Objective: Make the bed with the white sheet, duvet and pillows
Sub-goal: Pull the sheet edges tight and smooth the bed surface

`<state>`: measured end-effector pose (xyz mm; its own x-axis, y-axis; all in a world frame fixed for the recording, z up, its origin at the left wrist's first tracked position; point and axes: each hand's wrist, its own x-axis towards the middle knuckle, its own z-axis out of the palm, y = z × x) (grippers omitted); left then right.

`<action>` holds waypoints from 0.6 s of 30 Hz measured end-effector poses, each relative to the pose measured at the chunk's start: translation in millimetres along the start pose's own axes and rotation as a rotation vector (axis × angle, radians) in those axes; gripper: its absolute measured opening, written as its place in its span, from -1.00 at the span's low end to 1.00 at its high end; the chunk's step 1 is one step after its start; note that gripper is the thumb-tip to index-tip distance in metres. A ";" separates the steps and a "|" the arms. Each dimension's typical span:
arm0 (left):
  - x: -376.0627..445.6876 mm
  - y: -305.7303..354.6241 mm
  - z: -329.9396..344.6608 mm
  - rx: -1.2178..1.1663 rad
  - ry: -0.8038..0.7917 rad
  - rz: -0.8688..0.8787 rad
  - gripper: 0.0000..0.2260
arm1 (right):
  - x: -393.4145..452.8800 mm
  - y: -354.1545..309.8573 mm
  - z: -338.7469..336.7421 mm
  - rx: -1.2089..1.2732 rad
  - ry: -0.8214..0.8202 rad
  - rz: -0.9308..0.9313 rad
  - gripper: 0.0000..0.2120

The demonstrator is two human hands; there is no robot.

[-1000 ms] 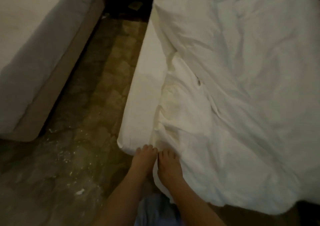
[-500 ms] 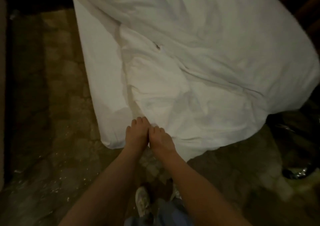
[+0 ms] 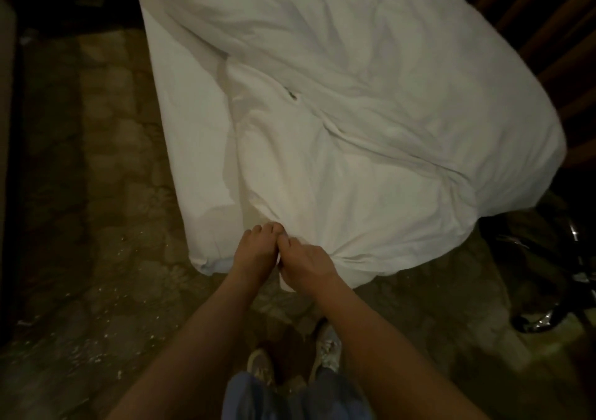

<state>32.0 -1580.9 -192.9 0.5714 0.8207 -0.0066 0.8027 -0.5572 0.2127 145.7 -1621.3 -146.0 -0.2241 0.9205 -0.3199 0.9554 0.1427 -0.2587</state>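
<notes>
White duvet (image 3: 354, 123) corner now bunched tighter by 2 hands (fingers curled).

The duvet (image 3: 371, 149) is spread on the mattress (image 3: 190, 149), whose left edge is left exposed. Both hands (image 3: 258, 252) are placed side by side at the duvet's near corner.

Right hand (image 3: 304, 263) newly gripping duvet (image 3: 354, 129)

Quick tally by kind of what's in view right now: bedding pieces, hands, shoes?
Duvet: 1
Sheet on the mattress: 1
Pillows: 0 in view
Hands: 2, left hand and right hand, both gripping the duvet's near corner
Shoes: 2
Total: 6
</notes>
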 end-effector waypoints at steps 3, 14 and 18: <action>-15.9 8.6 -4.9 -0.017 -0.029 -0.070 -0.82 | -8.2 -4.5 2.3 -0.137 0.079 -0.086 -0.51; -70.8 63.4 -42.3 -0.102 -0.202 -0.479 -0.78 | -59.1 -15.5 -9.5 -0.253 0.069 -0.192 -0.64; -87.5 86.3 -78.1 -0.203 -0.160 -0.566 -0.68 | -75.5 -12.3 -35.3 -0.387 0.012 -0.315 -0.91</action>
<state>37.9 -1690.9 -97.7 0.0982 0.9437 -0.3160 0.9490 0.0068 0.3152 157.6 -1679.7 -86.4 -0.5133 0.8148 -0.2695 0.8434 0.5370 0.0172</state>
